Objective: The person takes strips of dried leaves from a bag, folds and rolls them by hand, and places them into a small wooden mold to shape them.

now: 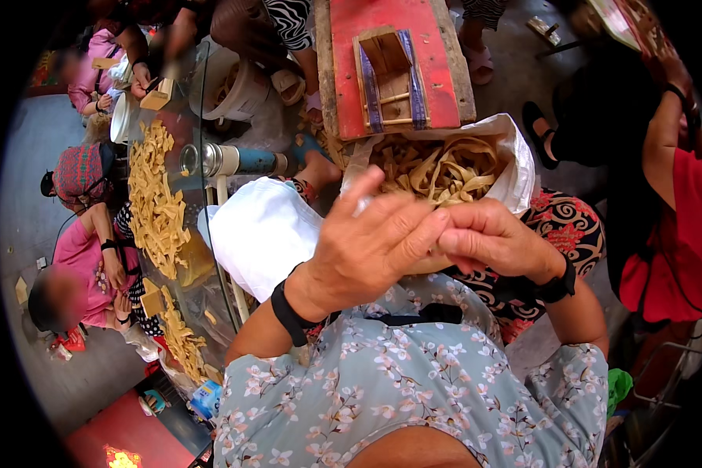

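My left hand and my right hand meet over my lap. The left fingers are stretched out and blurred, one well apart from the others; its tip nearest the right hand touches or almost touches it. My right hand is curled, with the thumb against the bent forefinger. Whatever may be between the fingers is hidden. A pale yellow patch shows just below the hands; I cannot tell what it is. Beyond them, a white bag stands with its mouth open, full of flat tan strips, some of them coiled.
Ahead is a red-topped wooden bench bearing a wooden frame with blue bands and thin rods. At left, a glass tabletop carries heaps of folded tan pieces. A white cloth lies beside my left arm. Several people sit around.
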A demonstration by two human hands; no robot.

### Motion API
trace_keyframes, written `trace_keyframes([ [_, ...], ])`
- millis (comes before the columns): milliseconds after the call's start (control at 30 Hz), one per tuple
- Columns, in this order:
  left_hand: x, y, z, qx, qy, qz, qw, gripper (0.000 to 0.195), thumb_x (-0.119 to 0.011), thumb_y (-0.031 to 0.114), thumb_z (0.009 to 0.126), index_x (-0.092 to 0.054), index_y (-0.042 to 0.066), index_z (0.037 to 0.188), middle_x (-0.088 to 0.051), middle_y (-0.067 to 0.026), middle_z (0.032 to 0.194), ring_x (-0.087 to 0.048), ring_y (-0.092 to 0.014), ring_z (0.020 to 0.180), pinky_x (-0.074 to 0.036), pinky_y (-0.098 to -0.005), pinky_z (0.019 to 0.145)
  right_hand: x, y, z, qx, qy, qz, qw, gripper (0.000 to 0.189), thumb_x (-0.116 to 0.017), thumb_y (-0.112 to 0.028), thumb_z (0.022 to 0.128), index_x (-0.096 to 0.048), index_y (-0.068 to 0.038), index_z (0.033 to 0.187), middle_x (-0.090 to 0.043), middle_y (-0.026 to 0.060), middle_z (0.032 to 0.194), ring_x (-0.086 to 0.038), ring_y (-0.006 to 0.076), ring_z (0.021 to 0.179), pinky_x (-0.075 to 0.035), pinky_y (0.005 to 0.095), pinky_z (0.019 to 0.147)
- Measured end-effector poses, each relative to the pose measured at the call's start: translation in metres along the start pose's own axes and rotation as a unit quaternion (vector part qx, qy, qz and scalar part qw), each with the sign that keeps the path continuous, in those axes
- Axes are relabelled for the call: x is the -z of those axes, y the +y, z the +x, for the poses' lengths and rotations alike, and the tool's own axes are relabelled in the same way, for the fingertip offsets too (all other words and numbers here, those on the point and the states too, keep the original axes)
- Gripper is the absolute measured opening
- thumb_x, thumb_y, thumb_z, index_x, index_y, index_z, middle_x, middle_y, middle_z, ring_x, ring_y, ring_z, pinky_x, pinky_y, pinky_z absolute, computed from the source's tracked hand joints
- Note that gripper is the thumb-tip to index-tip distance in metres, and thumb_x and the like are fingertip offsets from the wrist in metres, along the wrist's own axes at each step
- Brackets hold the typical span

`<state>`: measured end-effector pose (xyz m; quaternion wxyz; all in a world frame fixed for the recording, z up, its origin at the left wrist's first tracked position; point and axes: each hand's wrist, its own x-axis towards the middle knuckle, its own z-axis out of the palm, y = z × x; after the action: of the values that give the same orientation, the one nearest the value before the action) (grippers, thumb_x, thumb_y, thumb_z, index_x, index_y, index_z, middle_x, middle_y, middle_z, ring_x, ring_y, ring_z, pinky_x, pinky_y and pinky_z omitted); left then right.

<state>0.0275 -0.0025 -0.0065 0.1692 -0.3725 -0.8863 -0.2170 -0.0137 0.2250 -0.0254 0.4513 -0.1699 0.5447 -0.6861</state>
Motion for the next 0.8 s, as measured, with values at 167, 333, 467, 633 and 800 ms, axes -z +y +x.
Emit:
trace_keyframes([
  [167,0.004,0.008,-0.013,-0.036,-0.148,-0.062,0.986,0.023,-0.065,0.014,0.080,-0.060,0.000,0.098,-0.052,-0.0046,0.072,-0.055,-0.020,0.064,-0.042,-0.0329,0.056,0.004,0.017,0.001,0.170,-0.050,-0.341,0.923,0.021,-0.060,-0.023,0.097,-0.062,-0.005,0.086,-0.058,0.0132,0.063,-0.059,0.0310,0.054,-0.045,0.0382,0.052],
  [333,0.018,0.013,-0.023,-0.006,-0.190,-0.120,0.974,0.017,-0.064,0.011,0.079,-0.061,0.001,0.092,-0.051,-0.0051,0.066,-0.055,-0.021,0.060,-0.043,-0.0357,0.055,0.005,0.018,-0.011,0.154,-0.089,-0.305,0.936,0.019,-0.062,-0.020,0.094,-0.061,-0.005,0.083,-0.055,0.0173,0.063,-0.058,0.0382,0.057,-0.046,0.0454,0.054],
  [467,-0.002,-0.018,-0.014,0.102,-0.101,-0.163,0.976,0.016,-0.070,0.003,0.080,-0.067,0.001,0.095,-0.058,-0.0088,0.070,-0.057,-0.026,0.061,-0.044,-0.0380,0.054,0.017,0.007,0.008,0.099,-0.005,-0.330,0.939,0.015,-0.063,-0.019,0.094,-0.064,-0.004,0.091,-0.060,0.0176,0.074,-0.062,0.0339,0.067,-0.050,0.0398,0.060],
  [633,-0.005,-0.073,0.012,0.197,-0.034,-0.118,0.973,0.015,-0.064,0.006,0.090,-0.069,0.001,0.103,-0.065,-0.0152,0.082,-0.065,-0.029,0.072,-0.051,-0.0355,0.064,0.052,-0.028,0.051,0.198,0.158,-0.345,0.904,0.018,-0.069,-0.013,0.090,-0.067,-0.001,0.103,-0.065,0.0098,0.085,-0.062,0.0201,0.070,-0.050,0.0311,0.063],
  [800,-0.011,-0.113,0.048,0.303,0.008,-0.134,0.944,0.016,-0.061,0.012,0.095,-0.068,0.000,0.102,-0.064,-0.0157,0.077,-0.063,-0.024,0.065,-0.049,-0.0318,0.064,0.084,-0.045,0.106,0.297,0.233,-0.474,0.795,0.017,-0.070,-0.009,0.086,-0.067,-0.003,0.102,-0.067,0.0137,0.085,-0.066,0.0277,0.072,-0.051,0.0338,0.064],
])
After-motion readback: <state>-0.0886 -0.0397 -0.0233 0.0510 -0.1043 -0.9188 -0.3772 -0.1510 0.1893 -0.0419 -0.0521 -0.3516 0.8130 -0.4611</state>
